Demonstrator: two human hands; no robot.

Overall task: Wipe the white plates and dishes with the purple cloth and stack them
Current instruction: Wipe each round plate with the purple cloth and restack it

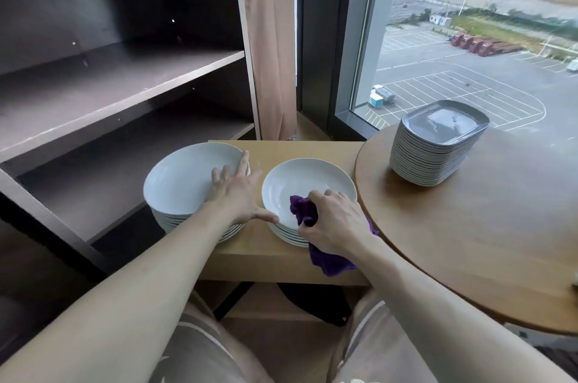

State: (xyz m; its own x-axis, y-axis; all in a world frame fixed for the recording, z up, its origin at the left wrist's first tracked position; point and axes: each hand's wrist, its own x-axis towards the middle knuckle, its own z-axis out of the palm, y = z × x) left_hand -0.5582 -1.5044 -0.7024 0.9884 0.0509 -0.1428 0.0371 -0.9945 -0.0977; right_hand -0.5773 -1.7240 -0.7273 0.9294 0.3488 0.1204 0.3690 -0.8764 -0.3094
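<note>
head view showed the left hand (237,191) spread wide, fingers straight, lying flat over the right edge of the top plate of the left stack (178,182) of round white plates. its thumb reached out sideways to the rim of the top dish on the right stack (308,177); whether it touched that rim or sat just beside it could not be told. the right hand (336,221) was curled tight round a bunched purple cloth (305,210), knuckles up, pressing the wad into the near side of that top dish. a loose tail of the cloth hung out below the hand, over the front edge of the small wooden table (281,149), which carried both round stacks side by side, not touching. to the right, on a round wooden table (484,242), stood a taller stack of square plates (438,148), well apart from both hands. a dark shelf unit (125,79) stood to the left, and a window (469,54) lay beyond.
</note>
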